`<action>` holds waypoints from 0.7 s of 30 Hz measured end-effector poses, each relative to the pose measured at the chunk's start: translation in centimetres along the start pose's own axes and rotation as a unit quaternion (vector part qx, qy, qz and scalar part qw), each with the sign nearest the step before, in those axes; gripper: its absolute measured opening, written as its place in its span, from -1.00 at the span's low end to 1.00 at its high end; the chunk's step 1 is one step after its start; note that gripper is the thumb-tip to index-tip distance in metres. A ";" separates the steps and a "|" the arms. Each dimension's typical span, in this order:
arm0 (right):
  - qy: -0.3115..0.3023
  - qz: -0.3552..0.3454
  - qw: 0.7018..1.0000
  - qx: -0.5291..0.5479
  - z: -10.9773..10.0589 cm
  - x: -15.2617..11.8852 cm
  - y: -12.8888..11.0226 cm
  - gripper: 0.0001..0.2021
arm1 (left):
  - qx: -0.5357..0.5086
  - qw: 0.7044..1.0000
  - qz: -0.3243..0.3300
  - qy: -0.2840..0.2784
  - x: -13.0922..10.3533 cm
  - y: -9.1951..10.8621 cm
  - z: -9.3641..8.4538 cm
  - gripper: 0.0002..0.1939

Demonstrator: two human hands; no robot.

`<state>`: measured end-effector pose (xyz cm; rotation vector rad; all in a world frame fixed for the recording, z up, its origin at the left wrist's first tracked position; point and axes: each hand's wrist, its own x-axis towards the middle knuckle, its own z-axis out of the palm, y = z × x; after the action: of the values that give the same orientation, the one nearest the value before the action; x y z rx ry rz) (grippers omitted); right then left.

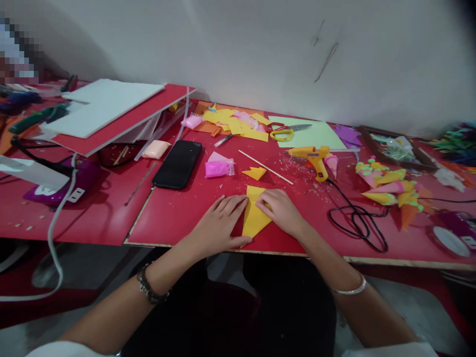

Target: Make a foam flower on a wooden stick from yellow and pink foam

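Observation:
A yellow piece of paper point(253, 218) lies on the red table near its front edge, between my hands. My left hand point(222, 223) rests along the paper's left side, fingers stretched out, with the thumb at its lower corner. On the upper right part of the paper, my right hand point(281, 210) has its fingers curled together; whatever they pinch is hidden. Just beyond the sheet are small folded yellow pieces point(255, 173) and a thin wooden stick point(265, 167).
A black phone point(177, 164) and pink packet point(218, 169) lie left of centre. Right are a yellow glue gun point(315, 159) with a looping black cord and several paper cones point(394, 187). Behind lie scissors point(282, 134), paper scraps point(238, 124) and a green sheet point(316, 130).

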<state>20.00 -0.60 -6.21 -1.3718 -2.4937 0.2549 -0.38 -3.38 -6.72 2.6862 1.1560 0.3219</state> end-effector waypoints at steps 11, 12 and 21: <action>0.011 0.002 1.000 -0.018 0.0 0.1 -0.1 -0.84 | 0.018 0.997 0.052 -0.045 -0.6 0.5 -0.6 -0.50; 0.013 0.003 1.000 -0.015 0.1 0.1 -0.1 -0.84 | 0.016 0.997 0.054 -0.050 -0.6 0.4 -0.6 -0.49; 0.016 0.004 1.000 -0.019 0.2 0.1 0.0 -0.84 | 0.007 0.995 0.056 -0.086 -0.6 -0.5 -0.9 -0.35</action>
<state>19.88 -0.57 -6.33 -1.3910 -2.4795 0.1870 -1.35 -3.44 -6.04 2.7331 0.9657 0.0971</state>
